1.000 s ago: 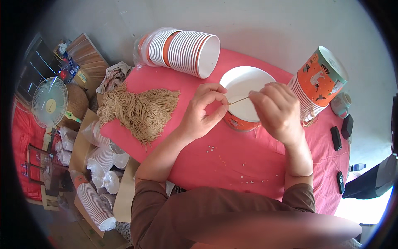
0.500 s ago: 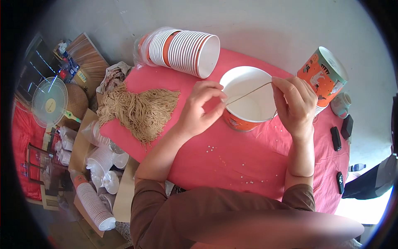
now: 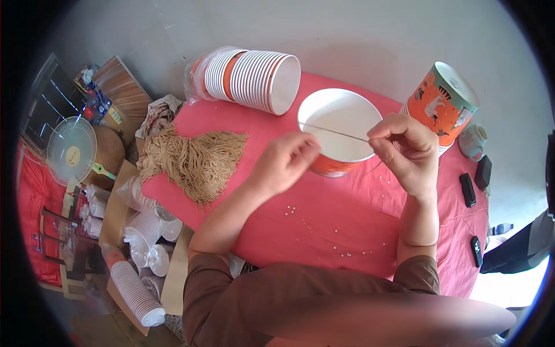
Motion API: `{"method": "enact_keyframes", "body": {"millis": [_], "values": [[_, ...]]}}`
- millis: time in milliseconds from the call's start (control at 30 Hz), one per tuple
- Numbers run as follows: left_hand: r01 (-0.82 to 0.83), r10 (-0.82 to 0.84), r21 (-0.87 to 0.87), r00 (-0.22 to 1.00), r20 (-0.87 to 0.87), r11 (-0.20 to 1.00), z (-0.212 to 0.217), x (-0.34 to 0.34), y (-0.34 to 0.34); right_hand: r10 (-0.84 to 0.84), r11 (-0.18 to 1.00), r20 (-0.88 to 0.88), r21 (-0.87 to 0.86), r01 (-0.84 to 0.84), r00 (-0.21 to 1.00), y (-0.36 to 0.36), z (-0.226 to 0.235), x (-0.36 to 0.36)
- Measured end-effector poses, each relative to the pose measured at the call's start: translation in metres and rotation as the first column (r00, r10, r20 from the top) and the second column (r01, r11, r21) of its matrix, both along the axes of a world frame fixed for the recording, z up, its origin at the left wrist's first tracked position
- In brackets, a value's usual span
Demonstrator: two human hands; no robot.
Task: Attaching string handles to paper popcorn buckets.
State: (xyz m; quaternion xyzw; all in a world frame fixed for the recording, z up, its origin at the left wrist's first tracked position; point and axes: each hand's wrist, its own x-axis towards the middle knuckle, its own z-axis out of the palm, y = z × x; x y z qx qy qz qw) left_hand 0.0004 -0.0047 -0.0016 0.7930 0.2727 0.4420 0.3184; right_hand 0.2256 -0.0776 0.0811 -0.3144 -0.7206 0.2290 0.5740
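Note:
My right hand (image 3: pixel 407 151) pinches a thin tan cord (image 3: pixel 338 133) between thumb and fingers. Leftward the cord stretches over the mouth of a white-lined paper bucket (image 3: pixel 341 104) with an orange outside; a short length hangs below my fingers. Just under the cord's far left part is my left hand (image 3: pixel 288 162), slightly blurred, its fingers curled together. Whether anything is between them I cannot make out. A thick bundle of tan cords (image 3: pixel 202 159) lies on the pink-red cloth left of that hand. Several tiny white beads (image 3: pixel 291 210) are scattered on the cloth near me.
A wrapped stack of paper buckets (image 3: pixel 248 78) lies at the back. An upturned orange-and-green bucket stack (image 3: pixel 442 107) stands right, near a mug (image 3: pixel 474 141) and dark small objects (image 3: pixel 467 189). Left of the table are a carton (image 3: pixel 176 277) of wrapped cups and a fan (image 3: pixel 72 151).
My right hand has lowered slightly, and the cord now slopes down toward it instead of up. My left hand has dropped a little, its fingers curling in below the cord.

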Motion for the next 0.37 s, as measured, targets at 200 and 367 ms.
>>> {"method": "enact_keyframes", "body": {"millis": [200,367], "values": [[-0.234,0.242,0.066,0.945,-0.221,0.970,0.030,-0.016,0.044,0.381,0.848,-0.275,-0.277,-0.452,0.883,0.001,0.006,0.017],[-0.169,0.169,0.032,0.908,-0.384,0.985,0.030,-0.022,0.078,0.541,0.738,-0.397,-0.198,-0.645,0.741,0.008,0.002,0.023]]}}
